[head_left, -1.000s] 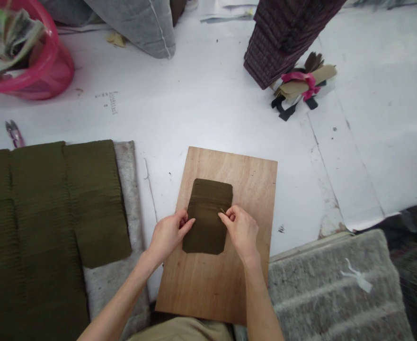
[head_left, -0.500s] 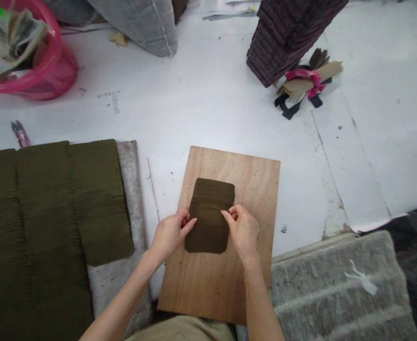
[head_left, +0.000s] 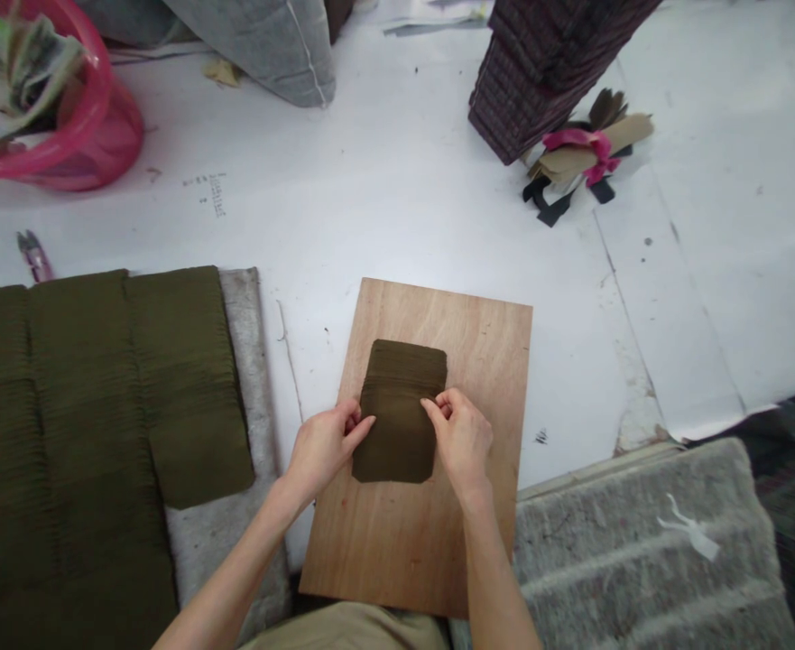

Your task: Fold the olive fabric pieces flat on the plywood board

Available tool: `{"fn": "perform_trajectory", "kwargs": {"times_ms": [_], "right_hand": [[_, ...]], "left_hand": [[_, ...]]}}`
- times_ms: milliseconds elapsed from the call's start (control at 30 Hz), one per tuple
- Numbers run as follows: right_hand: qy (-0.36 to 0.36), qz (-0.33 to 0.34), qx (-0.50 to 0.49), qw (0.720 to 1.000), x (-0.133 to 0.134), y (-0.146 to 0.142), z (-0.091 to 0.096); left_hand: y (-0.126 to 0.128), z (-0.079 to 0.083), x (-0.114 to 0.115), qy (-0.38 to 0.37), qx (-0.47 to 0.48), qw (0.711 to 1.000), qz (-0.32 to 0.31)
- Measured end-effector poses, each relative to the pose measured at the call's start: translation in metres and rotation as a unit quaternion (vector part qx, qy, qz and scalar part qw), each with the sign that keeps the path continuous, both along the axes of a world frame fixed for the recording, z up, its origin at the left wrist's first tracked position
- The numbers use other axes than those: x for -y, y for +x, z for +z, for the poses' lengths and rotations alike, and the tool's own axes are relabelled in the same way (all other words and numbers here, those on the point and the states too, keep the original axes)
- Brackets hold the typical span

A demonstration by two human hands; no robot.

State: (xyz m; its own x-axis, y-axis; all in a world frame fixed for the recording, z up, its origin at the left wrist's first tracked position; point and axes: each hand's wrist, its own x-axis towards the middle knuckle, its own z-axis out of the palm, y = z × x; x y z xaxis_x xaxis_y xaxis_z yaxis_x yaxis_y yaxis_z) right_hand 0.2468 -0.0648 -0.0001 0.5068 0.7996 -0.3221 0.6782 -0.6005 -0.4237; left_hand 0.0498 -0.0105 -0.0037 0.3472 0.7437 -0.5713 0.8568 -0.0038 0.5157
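A stack of olive-brown fabric pieces (head_left: 401, 447) lies on a wooden board (head_left: 411, 551), its upper edges fanned in thin layers. At the stack's left edge, my left hand (head_left: 326, 444) pinches the top fabric piece between thumb and fingers. My right hand (head_left: 461, 438) grips the same piece at the right edge, thumb and index finger pressed together. How many layers are between the fingers I cannot tell. Further left, rows of overlapping olive fabric pieces (head_left: 190, 388) rest on a grey felt pad (head_left: 243, 316).
A pink basket (head_left: 109, 135) with scraps stands at the back left, near small pink-handled snips (head_left: 35, 257). Behind the board are a dark plaid fabric stack (head_left: 539, 81) and a tied scrap bundle (head_left: 590, 158). A grey padded cloth (head_left: 641, 560) is at right.
Both hands keep the same hold on the fabric piece. The whole view has shifted very slightly; otherwise nothing visibly moves.
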Motion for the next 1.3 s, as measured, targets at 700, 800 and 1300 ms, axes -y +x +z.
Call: {"fn": "perform_trajectory", "kwargs": {"times_ms": [700, 800, 1300], "right_hand": [[0.069, 0.021, -0.040, 0.997, -0.003, 0.000, -0.001], [0.077, 0.019, -0.046, 0.996, -0.002, -0.001, -0.002], [0.086, 0.046, -0.018, 0.995, -0.002, -0.001, 0.001]], "left_hand": [[0.007, 0.004, -0.016, 0.122, 0.100, 0.987, 0.009], [0.008, 0.002, -0.020, 0.124, 0.100, 0.987, 0.006], [0.013, 0.008, -0.035, 0.132, 0.080, 0.983, -0.103]]}}
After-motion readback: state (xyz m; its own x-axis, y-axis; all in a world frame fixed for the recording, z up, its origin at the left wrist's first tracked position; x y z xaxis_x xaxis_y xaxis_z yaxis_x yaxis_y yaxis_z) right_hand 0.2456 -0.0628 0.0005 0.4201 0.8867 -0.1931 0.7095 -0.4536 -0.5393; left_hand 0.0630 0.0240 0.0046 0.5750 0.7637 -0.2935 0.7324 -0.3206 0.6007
